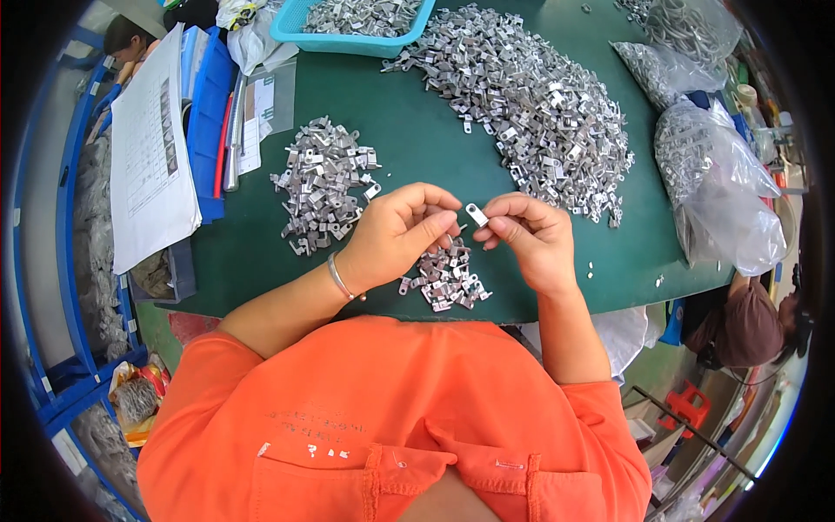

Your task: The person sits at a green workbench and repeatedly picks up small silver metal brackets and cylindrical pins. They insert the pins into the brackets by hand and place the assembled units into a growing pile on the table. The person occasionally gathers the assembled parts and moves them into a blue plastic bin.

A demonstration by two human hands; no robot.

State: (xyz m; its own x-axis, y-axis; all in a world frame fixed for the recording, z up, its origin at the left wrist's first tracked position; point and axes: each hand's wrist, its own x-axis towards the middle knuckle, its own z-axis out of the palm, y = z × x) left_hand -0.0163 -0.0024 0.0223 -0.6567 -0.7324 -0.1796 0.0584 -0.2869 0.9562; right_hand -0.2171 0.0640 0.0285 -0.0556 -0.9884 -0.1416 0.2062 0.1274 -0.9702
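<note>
Centrally, hands [537, 246], pinched metal bracket [477, 216], table [413, 143]

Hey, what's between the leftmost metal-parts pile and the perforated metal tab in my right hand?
Your left hand, above the green tabletop, in the head view.

On our table [404, 148], heaps of parts [544, 109] lie between a bin [209, 113], left, and bags [711, 174], right — a basket [348, 45] stands farther back.
</note>
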